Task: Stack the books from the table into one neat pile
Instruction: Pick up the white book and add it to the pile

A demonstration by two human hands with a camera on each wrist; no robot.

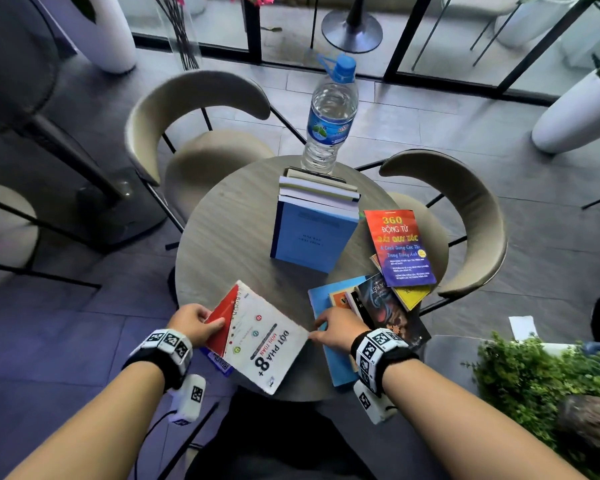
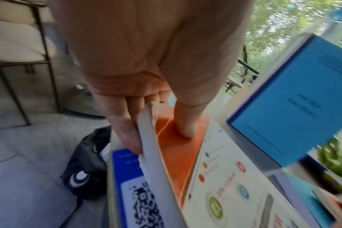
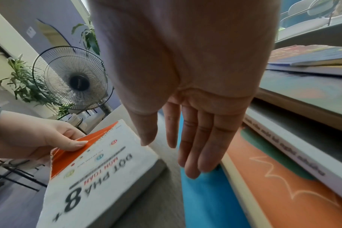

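A white and red book (image 1: 264, 337) (image 2: 215, 177) (image 3: 100, 166) lies tilted at the near edge of the round table (image 1: 229, 223). My left hand (image 1: 196, 322) (image 2: 156, 123) (image 3: 49, 138) pinches its red corner, thumb on the cover and fingers underneath. My right hand (image 1: 329, 329) (image 3: 185, 138) hovers beside the book's right corner with straight fingers, holding nothing. A neat pile topped by a blue book (image 1: 312, 233) (image 2: 295, 104) stands mid-table. Several loose books (image 1: 378, 306) (image 3: 283, 154) overlap at the right, with a red and purple book (image 1: 399, 247) on top.
A water bottle (image 1: 329, 116) stands behind the pile at the table's far edge. Two beige chairs (image 1: 194, 133) (image 1: 471, 216) flank the table. A blue QR card (image 2: 135, 185) lies under the held book. A fan (image 3: 72, 78) stands at the left, a plant (image 1: 541, 386) at the right.
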